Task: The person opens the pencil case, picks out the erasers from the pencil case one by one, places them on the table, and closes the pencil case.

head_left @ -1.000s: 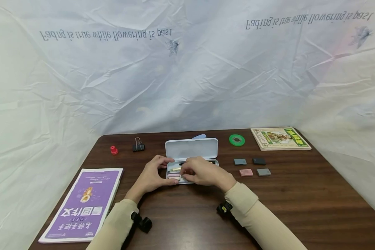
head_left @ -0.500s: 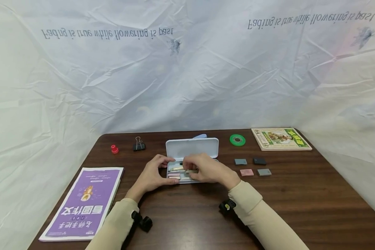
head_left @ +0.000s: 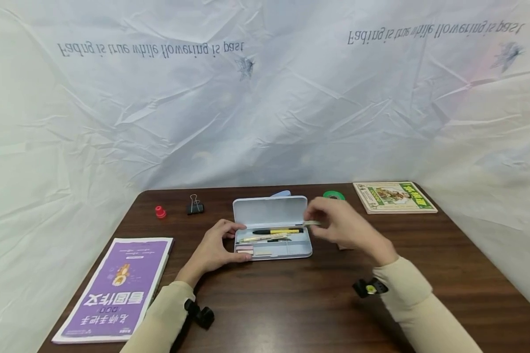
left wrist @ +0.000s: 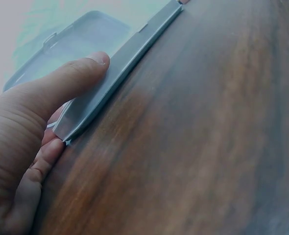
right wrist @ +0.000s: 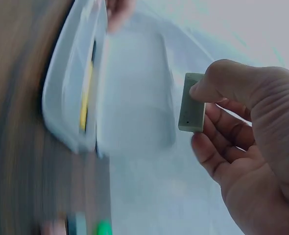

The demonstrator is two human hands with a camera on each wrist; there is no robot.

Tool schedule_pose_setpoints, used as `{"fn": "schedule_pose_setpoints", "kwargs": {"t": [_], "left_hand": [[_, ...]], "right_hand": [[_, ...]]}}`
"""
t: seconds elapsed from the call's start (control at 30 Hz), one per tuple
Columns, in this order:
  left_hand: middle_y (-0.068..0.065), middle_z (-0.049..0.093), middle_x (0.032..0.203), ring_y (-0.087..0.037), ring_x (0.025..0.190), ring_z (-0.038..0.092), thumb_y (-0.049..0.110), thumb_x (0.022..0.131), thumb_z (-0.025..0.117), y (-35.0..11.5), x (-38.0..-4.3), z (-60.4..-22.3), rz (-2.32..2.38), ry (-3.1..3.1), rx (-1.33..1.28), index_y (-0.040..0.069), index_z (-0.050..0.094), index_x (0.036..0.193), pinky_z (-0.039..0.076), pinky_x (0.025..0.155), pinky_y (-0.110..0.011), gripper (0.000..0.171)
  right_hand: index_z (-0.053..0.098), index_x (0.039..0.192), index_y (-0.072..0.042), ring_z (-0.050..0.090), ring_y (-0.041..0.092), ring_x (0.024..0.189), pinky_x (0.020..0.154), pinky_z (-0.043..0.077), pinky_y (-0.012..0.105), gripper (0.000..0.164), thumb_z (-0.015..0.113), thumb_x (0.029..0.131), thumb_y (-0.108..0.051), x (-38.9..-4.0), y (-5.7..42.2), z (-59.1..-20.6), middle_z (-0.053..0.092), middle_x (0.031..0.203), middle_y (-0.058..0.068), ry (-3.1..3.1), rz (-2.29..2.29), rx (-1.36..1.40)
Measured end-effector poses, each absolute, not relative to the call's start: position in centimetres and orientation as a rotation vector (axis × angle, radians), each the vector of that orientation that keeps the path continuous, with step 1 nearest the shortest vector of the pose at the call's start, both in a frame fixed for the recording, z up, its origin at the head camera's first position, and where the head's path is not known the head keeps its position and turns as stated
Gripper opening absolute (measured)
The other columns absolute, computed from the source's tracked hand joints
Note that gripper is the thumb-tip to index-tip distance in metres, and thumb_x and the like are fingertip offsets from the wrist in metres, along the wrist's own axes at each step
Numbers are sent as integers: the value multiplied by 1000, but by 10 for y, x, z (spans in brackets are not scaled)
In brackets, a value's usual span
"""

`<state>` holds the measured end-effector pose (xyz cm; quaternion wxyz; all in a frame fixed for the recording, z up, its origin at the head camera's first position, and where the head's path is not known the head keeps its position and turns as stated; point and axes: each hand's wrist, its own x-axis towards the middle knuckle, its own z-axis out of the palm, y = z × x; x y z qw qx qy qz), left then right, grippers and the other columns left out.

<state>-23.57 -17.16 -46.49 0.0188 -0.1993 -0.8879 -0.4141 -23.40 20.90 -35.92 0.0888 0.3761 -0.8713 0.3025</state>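
An open pale blue pencil case [head_left: 298,249] lies on the table with its lid raised. Inside are a yellow-and-black pen [head_left: 287,231], other slim pens and a pink-and-white eraser [head_left: 244,249] at the left end. My left hand [head_left: 214,247] grips the case's left end, thumb on the front wall and fingers at the back. Off the case's right end, my right hand [head_left: 342,223] pinches a grey-green eraser [right wrist: 191,110] between thumb and fingers, held in the air. That hand hides most of the small blocks on the table; a pink one [right wrist: 54,227] shows blurred in the right wrist view.
A purple book [head_left: 119,289] lies at left. Behind it stand a red cap-like piece [head_left: 160,212] and a black binder clip [head_left: 195,208]. A green ring-shaped roll [head_left: 333,194] and a stack of booklets [head_left: 394,197] lie at the back right. A blue object [head_left: 282,193] sits behind the lid.
My right hand has lifted the grey-green eraser out of the pencil case and moved right with it. The left hand stays on the case's left end.
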Motion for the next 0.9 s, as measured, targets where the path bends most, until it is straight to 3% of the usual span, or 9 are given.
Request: {"fn": "schedule_pose_setpoints", "kwargs": {"t": [0.4, 0.9], "left_hand": [[1, 63, 137, -18, 122, 64, 45, 78, 104, -172, -236, -465, -1277, -2757, -619, 24, 73, 143, 57, 112, -46, 76], [1, 63, 138, -21, 124, 65, 47, 79, 103, -172, -236, -465, -1278, -2763, -620, 24, 73, 144, 57, 112, -47, 76]], "right_hand": [[76, 103, -29, 67, 5, 88, 75, 62, 34, 34, 89, 93, 1, -191, 316, -389, 72, 100, -13, -2762, 901, 808], [74, 98, -27, 65, 0, 85, 70, 59, 27, 34, 92, 89, 1, -173, 349, -413, 70, 101, -14, -2908, 854, 721]]}}
